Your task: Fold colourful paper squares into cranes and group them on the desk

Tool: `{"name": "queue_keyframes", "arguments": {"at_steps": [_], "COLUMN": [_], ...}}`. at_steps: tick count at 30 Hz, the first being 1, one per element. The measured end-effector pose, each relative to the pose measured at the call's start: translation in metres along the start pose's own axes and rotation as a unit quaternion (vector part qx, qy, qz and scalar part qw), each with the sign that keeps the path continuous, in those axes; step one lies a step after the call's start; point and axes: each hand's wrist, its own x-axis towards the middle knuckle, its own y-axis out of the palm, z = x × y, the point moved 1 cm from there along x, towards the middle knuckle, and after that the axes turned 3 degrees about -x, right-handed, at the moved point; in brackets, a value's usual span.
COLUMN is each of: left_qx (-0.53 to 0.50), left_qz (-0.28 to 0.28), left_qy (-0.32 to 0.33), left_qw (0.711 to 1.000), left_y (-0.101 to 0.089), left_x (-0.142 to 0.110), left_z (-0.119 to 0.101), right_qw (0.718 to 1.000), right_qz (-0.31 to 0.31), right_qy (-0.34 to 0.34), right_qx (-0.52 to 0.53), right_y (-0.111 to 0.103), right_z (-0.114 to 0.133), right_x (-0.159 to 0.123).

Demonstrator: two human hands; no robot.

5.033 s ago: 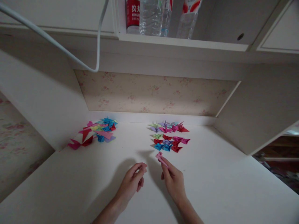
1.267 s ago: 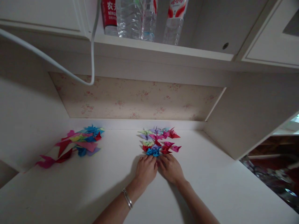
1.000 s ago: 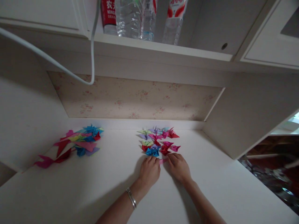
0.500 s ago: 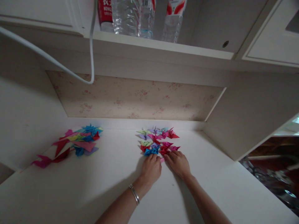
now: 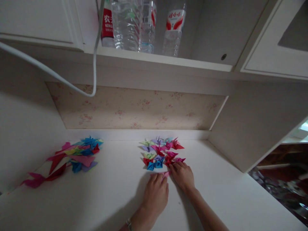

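My left hand (image 5: 156, 193) and my right hand (image 5: 183, 175) lie side by side on the white desk (image 5: 115, 199), fingers stretched forward. Their fingertips press on a small pink folded paper piece (image 5: 165, 174) lying flat between them. Just beyond it sits a tidy cluster of folded paper cranes (image 5: 160, 152) in red, blue, pink, purple and green. My right fingertips touch the nearest magenta crane of that cluster.
A looser pile of coloured folded papers (image 5: 74, 155) lies at the far left of the desk, with magenta and red pieces trailing toward the edge. Water bottles (image 5: 134, 25) stand on the shelf above. A white cable (image 5: 93, 57) hangs down.
Five seconds ago my right hand held the pink paper in the air. Now it lies on the desk under both hands' fingertips, just in front of the crane cluster.
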Motion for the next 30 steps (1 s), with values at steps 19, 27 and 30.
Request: {"name": "queue_keyframes", "arguments": {"at_steps": [19, 27, 30], "left_qx": [0.051, 0.034, 0.032], "left_qz": [-0.040, 0.006, 0.010], "left_qy": [-0.021, -0.048, -0.056], "left_qw": [0.998, 0.998, 0.998], "left_y": [-0.015, -0.009, -0.009], "left_x": [-0.090, -0.076, -0.075], "left_z": [0.012, 0.009, 0.007], "right_qw": [0.993, 0.995, 0.994], "right_qz": [0.094, 0.076, 0.041], "right_qy": [0.067, 0.052, 0.096], "right_qx": [-0.007, 0.025, 0.028], "right_y": [-0.010, -0.008, -0.008], "right_z": [-0.023, -0.020, -0.032], "right_x": [0.063, 0.069, 0.064]}}
